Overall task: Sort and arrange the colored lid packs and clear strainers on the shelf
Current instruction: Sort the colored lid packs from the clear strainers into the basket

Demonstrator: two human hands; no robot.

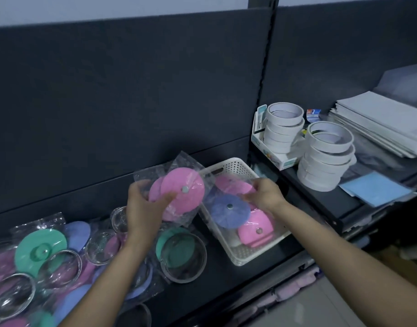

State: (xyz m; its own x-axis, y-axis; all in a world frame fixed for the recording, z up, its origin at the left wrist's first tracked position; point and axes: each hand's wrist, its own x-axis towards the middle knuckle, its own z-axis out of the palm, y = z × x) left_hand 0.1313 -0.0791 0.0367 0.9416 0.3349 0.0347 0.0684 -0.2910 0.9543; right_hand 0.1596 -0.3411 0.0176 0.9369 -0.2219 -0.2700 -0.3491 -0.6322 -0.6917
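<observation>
Packs of pink lids (pixel 182 190) gripped between left fingers (pixel 165 198), right fingers (pixel 249 197) pinching another pack (pixel 228 184) in basket (pixel 237 164)

Both bare forearms reach forward. The left hand (pixel 144 206), raised, grips a pink lid pack (pixel 182 190); the right hand (pixel 265 194), palm down, fingers curled, pinches a second pack (pixel 231 185).

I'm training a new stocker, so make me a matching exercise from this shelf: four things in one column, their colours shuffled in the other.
Column one:
1 lid pack in the grip of the left hand
2 middle lid in the white basket
3 lid with its knob showing, at left on the shelf
4 stacked tape rolls

Column two:
A white
B green
C pink
D purple

Pairs: 1-C, 2-D, 3-B, 4-A.
</observation>
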